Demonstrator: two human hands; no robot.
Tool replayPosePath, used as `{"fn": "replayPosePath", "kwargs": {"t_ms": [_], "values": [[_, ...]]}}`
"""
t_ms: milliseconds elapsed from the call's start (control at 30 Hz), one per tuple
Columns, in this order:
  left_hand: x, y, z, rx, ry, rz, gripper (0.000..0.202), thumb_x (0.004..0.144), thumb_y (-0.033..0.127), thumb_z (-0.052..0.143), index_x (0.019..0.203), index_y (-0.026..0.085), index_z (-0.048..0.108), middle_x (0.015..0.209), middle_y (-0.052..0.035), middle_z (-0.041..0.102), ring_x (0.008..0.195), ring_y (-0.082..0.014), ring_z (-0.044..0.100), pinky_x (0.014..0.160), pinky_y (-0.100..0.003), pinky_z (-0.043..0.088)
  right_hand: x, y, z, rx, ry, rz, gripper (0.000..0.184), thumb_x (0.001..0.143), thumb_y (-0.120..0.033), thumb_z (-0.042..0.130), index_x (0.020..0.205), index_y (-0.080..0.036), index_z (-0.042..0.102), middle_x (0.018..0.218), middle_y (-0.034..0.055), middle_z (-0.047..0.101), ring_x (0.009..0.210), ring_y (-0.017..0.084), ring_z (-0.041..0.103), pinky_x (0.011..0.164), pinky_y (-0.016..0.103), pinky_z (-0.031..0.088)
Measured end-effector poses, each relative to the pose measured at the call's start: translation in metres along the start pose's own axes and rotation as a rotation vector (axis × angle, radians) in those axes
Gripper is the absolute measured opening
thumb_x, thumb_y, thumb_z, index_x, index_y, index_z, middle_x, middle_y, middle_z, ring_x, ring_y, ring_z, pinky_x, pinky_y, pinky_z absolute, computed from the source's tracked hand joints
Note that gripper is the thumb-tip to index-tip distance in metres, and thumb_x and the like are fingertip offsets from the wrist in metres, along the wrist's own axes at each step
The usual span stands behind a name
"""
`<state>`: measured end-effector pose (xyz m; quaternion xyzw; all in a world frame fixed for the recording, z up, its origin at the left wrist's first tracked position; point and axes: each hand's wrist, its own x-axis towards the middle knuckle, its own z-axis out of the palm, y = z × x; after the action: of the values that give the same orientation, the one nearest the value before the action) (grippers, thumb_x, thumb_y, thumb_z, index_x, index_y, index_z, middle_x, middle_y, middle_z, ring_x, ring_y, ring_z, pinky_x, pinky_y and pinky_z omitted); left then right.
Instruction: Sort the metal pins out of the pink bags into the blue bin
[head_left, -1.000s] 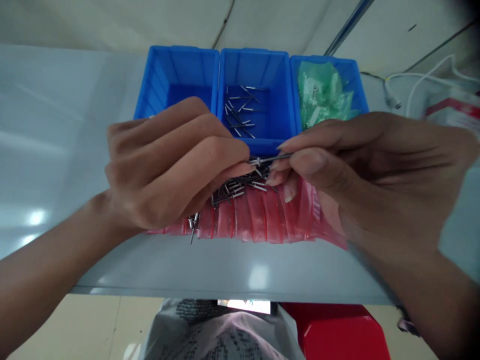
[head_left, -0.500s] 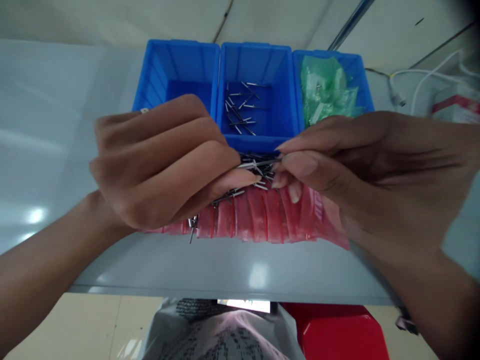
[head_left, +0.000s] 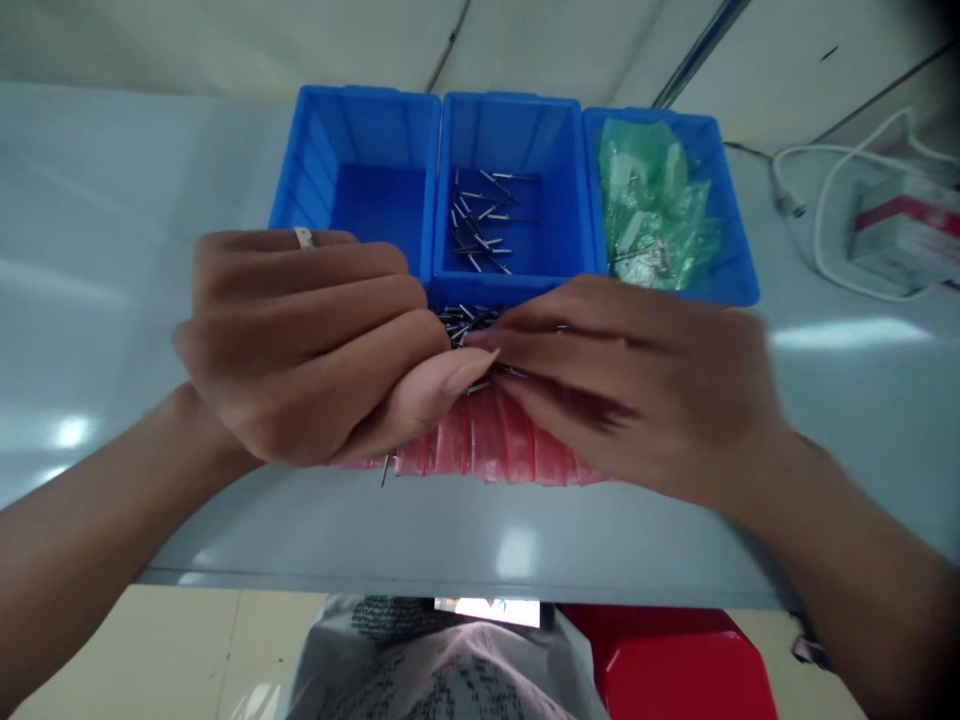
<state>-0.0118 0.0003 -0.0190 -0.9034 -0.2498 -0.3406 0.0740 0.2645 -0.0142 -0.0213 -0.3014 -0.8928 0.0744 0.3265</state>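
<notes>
The left hand (head_left: 300, 350) is curled, its fingers (head_left: 322, 335) over a heap of steel rivets (head_left: 469, 320); any grip is hidden. The blurred right hand (head_left: 630, 390) has its fingers (head_left: 540, 350) at the heap, their hold unclear. The heap lies on overlapping red plastic bags (head_left: 487, 440) on the desk (head_left: 480, 530), against three blue bins (head_left: 510, 120), the middle holding more rivets (head_left: 480, 220), the right green plastic bags (head_left: 652, 210).

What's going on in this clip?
A person's left hand and right hand are working close together over a pile of metal rivets lying on a row of red plastic bags. Behind them, the middle of three blue bins holds more rivets, and the right bin holds green plastic bags.
</notes>
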Motion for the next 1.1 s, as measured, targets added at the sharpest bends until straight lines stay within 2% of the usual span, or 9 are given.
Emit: {"fn": "replayPosePath", "kwargs": {"t_ms": [67, 133, 233, 367, 500, 800, 900, 1000, 1100], "values": [[-0.001, -0.004, 0.004, 0.063, 0.025, 0.115, 0.017, 0.101, 0.015, 0.058, 0.094, 0.025, 0.07, 0.078, -0.0018, 0.07, 0.075, -0.0244, 0.072, 0.058, -0.046, 0.05, -0.003, 0.002, 0.004, -0.101, -0.093, -0.099, 0.015, 0.11, -0.021, 0.069, 0.114, -0.021, 0.084, 0.114, 0.0043, 0.086, 0.104, 0.019, 0.083, 0.089, 0.031, 0.071], [-0.001, -0.007, 0.007, 0.091, 0.048, 0.18, 0.017, 0.102, 0.017, 0.057, 0.094, 0.026, 0.07, 0.079, -0.0004, 0.069, 0.074, -0.0229, 0.072, 0.056, -0.045, 0.052, -0.004, 0.004, 0.007, -0.169, -0.111, -0.127, 0.02, 0.113, -0.016, 0.062, 0.114, -0.022, 0.081, 0.114, 0.0027, 0.085, 0.107, 0.015, 0.081, 0.093, 0.028, 0.069], [-0.001, -0.007, 0.008, 0.099, 0.048, 0.158, 0.018, 0.1, 0.017, 0.058, 0.092, 0.027, 0.071, 0.078, -0.0017, 0.07, 0.072, -0.0249, 0.073, 0.053, -0.048, 0.053, -0.005, 0.005, 0.009, -0.179, -0.089, -0.125, 0.021, 0.113, -0.013, 0.061, 0.115, -0.024, 0.079, 0.114, 0.0002, 0.084, 0.107, 0.013, 0.079, 0.094, 0.027, 0.068], [0.0, -0.002, 0.004, 0.101, 0.007, 0.151, 0.02, 0.093, 0.01, 0.059, 0.097, 0.025, 0.071, 0.076, -0.0052, 0.072, 0.07, -0.0296, 0.075, 0.053, -0.051, 0.055, -0.007, 0.006, 0.013, -0.161, -0.055, -0.155, 0.014, 0.11, -0.013, 0.066, 0.108, -0.019, 0.078, 0.11, 0.0041, 0.082, 0.101, 0.017, 0.076, 0.089, 0.031, 0.066], [-0.001, -0.002, 0.004, 0.116, 0.013, 0.147, 0.014, 0.1, 0.018, 0.056, 0.099, 0.027, 0.066, 0.076, -0.0022, 0.071, 0.069, -0.0278, 0.076, 0.053, -0.049, 0.054, -0.009, 0.007, 0.018, -0.163, 0.013, -0.161, 0.017, 0.112, -0.011, 0.061, 0.105, -0.018, 0.076, 0.105, 0.0033, 0.08, 0.095, 0.017, 0.072, 0.084, 0.032, 0.064], [-0.001, 0.001, 0.008, 0.137, 0.012, 0.138, 0.018, 0.11, 0.029, 0.048, 0.1, 0.026, 0.062, 0.08, 0.0018, 0.07, 0.07, -0.0232, 0.079, 0.057, -0.042, 0.056, -0.007, 0.008, 0.02, -0.205, 0.026, -0.182, 0.014, 0.109, -0.011, 0.067, 0.102, -0.015, 0.078, 0.101, 0.006, 0.081, 0.091, 0.021, 0.074, 0.078, 0.037, 0.065], [0.002, 0.003, 0.009, 0.164, -0.005, 0.103, 0.02, 0.112, 0.028, 0.045, 0.099, 0.025, 0.061, 0.081, 0.0014, 0.069, 0.072, -0.0221, 0.079, 0.058, -0.039, 0.053, -0.006, 0.009, 0.018, -0.165, 0.028, -0.176, 0.011, 0.106, -0.011, 0.072, 0.112, -0.013, 0.08, 0.111, 0.0092, 0.083, 0.099, 0.023, 0.076, 0.082, 0.038, 0.066], [0.003, 0.002, 0.011, 0.184, 0.036, 0.166, 0.023, 0.112, 0.028, 0.045, 0.096, 0.024, 0.06, 0.077, 0.0021, 0.068, 0.067, -0.0197, 0.077, 0.053, -0.037, 0.05, -0.004, 0.008, 0.017, -0.131, -0.011, -0.146, 0.013, 0.111, -0.017, 0.068, 0.11, -0.019, 0.081, 0.108, 0.0037, 0.082, 0.096, 0.018, 0.075, 0.079, 0.035, 0.063], [0.002, -0.002, 0.011, 0.167, 0.038, 0.166, 0.023, 0.112, 0.03, 0.045, 0.094, 0.027, 0.059, 0.076, 0.0036, 0.068, 0.067, -0.0189, 0.076, 0.053, -0.038, 0.05, -0.002, 0.006, 0.016, -0.123, -0.027, -0.126, 0.025, 0.114, -0.02, 0.065, 0.092, -0.02, 0.078, 0.098, -0.0002, 0.08, 0.089, 0.013, 0.072, 0.078, 0.032, 0.061]]}}
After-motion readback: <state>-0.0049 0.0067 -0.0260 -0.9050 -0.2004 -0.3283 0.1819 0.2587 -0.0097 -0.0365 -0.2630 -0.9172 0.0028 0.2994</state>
